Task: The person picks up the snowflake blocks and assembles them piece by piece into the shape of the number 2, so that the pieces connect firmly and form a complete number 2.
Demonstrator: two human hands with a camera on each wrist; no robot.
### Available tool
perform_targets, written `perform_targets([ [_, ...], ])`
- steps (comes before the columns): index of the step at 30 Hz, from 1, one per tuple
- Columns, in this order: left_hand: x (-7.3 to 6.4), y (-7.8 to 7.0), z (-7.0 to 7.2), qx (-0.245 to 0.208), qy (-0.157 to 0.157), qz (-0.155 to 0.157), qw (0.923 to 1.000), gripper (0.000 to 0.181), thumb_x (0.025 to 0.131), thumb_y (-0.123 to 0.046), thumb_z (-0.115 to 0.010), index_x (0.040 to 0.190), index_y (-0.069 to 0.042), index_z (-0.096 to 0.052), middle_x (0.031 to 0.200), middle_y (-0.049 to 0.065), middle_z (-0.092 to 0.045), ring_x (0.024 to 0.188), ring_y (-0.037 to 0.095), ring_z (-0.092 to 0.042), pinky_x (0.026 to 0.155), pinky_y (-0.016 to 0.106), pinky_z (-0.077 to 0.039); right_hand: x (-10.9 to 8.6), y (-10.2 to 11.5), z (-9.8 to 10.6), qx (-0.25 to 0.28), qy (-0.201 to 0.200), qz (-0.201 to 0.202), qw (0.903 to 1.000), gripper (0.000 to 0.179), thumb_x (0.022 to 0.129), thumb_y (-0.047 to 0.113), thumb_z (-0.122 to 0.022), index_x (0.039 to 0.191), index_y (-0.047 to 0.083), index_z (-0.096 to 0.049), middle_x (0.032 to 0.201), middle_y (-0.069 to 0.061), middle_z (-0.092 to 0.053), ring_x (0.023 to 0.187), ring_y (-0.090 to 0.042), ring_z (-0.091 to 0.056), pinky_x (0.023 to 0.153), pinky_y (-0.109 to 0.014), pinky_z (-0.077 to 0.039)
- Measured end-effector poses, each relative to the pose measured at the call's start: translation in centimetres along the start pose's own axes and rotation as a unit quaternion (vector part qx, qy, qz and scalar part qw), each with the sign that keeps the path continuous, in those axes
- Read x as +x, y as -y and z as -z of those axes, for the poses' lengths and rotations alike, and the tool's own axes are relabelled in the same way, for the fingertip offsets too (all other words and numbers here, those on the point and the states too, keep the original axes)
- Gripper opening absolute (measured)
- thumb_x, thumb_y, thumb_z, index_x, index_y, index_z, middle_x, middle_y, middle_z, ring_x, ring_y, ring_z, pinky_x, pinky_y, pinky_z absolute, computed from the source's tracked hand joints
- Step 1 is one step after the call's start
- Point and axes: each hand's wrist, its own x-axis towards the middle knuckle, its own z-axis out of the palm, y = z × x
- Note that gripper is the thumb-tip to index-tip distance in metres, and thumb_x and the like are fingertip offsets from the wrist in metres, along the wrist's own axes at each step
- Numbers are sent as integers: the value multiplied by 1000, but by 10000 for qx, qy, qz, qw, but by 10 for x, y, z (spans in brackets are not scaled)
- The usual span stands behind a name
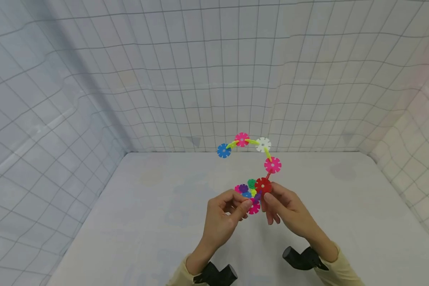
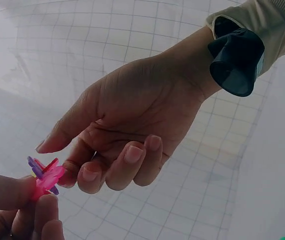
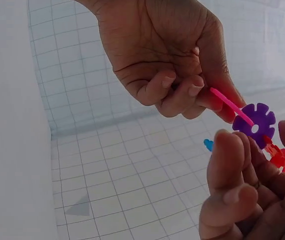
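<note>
A curved chain of interlocking notched plastic discs stretches away from the hands in the head view, from a blue disc (image 1: 223,150) through pink, yellow and white ones to a red disc (image 1: 262,185). Nearest me, a pink disc (image 1: 254,208) is pinched by my left hand (image 1: 221,216) between thumb and index finger. It slots into a purple disc (image 3: 262,119) beside the red one. My right hand (image 1: 289,208) holds the chain at the red and purple discs, thumb in front, fingers behind. The left hand's other fingers curl loosely (image 2: 132,160).
Just beyond the hands, a small cluster of green (image 1: 252,183), purple, blue, pink and yellow discs shows, partly covered by the left hand. The pale table (image 1: 157,222) is bordered by grid-patterned white curtains (image 1: 186,79) at the back and sides. Black wrist cameras (image 1: 302,258) sit on both forearms.
</note>
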Motion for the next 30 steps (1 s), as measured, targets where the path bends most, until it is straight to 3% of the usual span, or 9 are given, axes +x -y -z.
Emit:
perform_targets([
  [4, 1, 1, 1, -112, -96, 15, 9999, 6, 87, -6, -68, 83, -4, -65, 68, 10, -63, 53, 21, -60, 48, 33, -51, -1, -1, -2, -78, 420, -205, 9989, 18, 97, -4, -44, 99, 10, -56, 74, -3, -55, 50, -22, -55, 40, -32, -44],
  [7, 1, 0, 2, -176, -124, 104, 9997, 7, 88, -7, -68, 83, -3, -64, 68, 10, -62, 53, 22, -60, 48, 33, -51, -1, -2, -5, -225, 520, -253, 9981, 19, 96, -3, -47, 93, 13, -56, 71, -5, -55, 49, -21, -54, 40, -30, -43],
  [10, 1, 1, 1, -231, -120, 209, 9994, 7, 87, -7, -68, 83, -2, -65, 68, 11, -62, 53, 25, -59, 49, 33, -51, 0, -2, -8, -248, 444, -215, 9985, 20, 96, -4, -47, 92, 14, -55, 69, -9, -54, 48, -22, -53, 39, -29, -42],
  [14, 3, 4, 1, -220, -4, 418, 9989, 8, 87, -9, -69, 84, -2, -67, 70, 11, -62, 58, 30, -58, 49, 32, -52, 1, -2, -9, -474, 281, -107, 9984, 21, 95, -4, -49, 89, 15, -55, 69, -4, -54, 48, -18, -53, 40, -28, -42],
  [21, 8, 11, 6, -7, 278, 737, 9969, 11, 90, -12, -66, 91, -1, -70, 78, 8, -66, 67, 21, -62, 50, 30, -52, 0, -4, 0, -911, -159, 174, 9956, 21, 92, -9, -51, 90, 11, -57, 69, 0, -54, 49, -14, -53, 42, -28, -42],
  [26, 17, 32, 12, 154, 133, 878, 9959, 14, 91, -13, -65, 94, -1, -70, 82, 11, -68, 69, 16, -60, 52, 33, -53, -1, -2, 13, -1266, -515, 59, 9906, 19, 92, -10, -51, 88, 8, -55, 65, -2, -53, 49, -15, -53, 41, -28, -39],
  [30, 23, 59, 16, 657, -75, 1150, 9912, 17, 91, -19, -66, 94, -4, -71, 80, 8, -67, 68, 13, -59, 55, 30, -52, -2, 0, 21, -1477, -691, 28, 9866, 19, 92, -9, -51, 88, 9, -55, 66, 0, -53, 50, -14, -53, 40, -28, -38],
])
